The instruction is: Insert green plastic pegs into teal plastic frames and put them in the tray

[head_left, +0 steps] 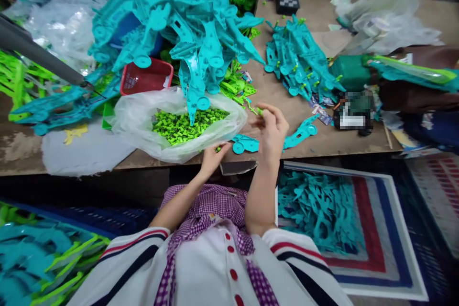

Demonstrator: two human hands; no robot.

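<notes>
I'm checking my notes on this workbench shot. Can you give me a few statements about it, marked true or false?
1. The plastic bag holds small green pieces. True.
2. The right hand is inside the bag. False: it is raised above the table edge, pinching a small green piece.
3. The left hand is at the bag's near edge. True.
4. The red basket sits on the floor. False: it is on the table, behind the bag.

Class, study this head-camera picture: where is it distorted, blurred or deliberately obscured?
Head view: wide-angle bending bows the table edge; the right hand shows slight motion blur; a pixelated patch masks something on the table; lighting is even, shadows soft.
</notes>
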